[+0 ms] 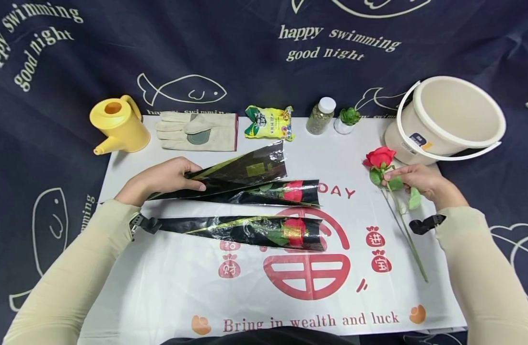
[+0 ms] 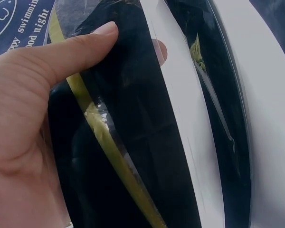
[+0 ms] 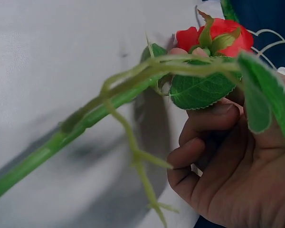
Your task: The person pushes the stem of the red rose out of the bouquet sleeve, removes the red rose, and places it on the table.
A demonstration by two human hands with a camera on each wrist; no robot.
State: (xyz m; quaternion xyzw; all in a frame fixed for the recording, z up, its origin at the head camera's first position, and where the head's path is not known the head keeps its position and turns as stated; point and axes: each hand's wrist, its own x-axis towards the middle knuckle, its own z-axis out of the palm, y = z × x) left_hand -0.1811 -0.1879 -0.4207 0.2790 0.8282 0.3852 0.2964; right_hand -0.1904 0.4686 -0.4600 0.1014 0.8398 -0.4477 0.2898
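Note:
At the left of the head view, my left hand (image 1: 166,178) grips a black flower sleeve (image 1: 242,167) with a gold stripe, its wide end facing right. In the left wrist view the thumb (image 2: 92,45) lies across the sleeve's dark film. Under and beside it lies a wrapped red rose (image 1: 294,190), partly covered, and nearer me a second wrapped rose (image 1: 294,232). My right hand (image 1: 423,183) pinches an unwrapped red rose (image 1: 380,157) by the stem just below its bloom. The rose's green stem (image 3: 104,102) slants down away from the fingers, with leaves near the hand.
A beige bucket (image 1: 402,136) stands behind my right hand. Along the back edge are a yellow watering can (image 1: 127,129), a work glove (image 1: 173,132), a yellow packet (image 1: 270,123), a white-capped jar (image 1: 319,120) and a small potted plant (image 1: 349,116). A printed white sheet (image 1: 160,287) covers the table.

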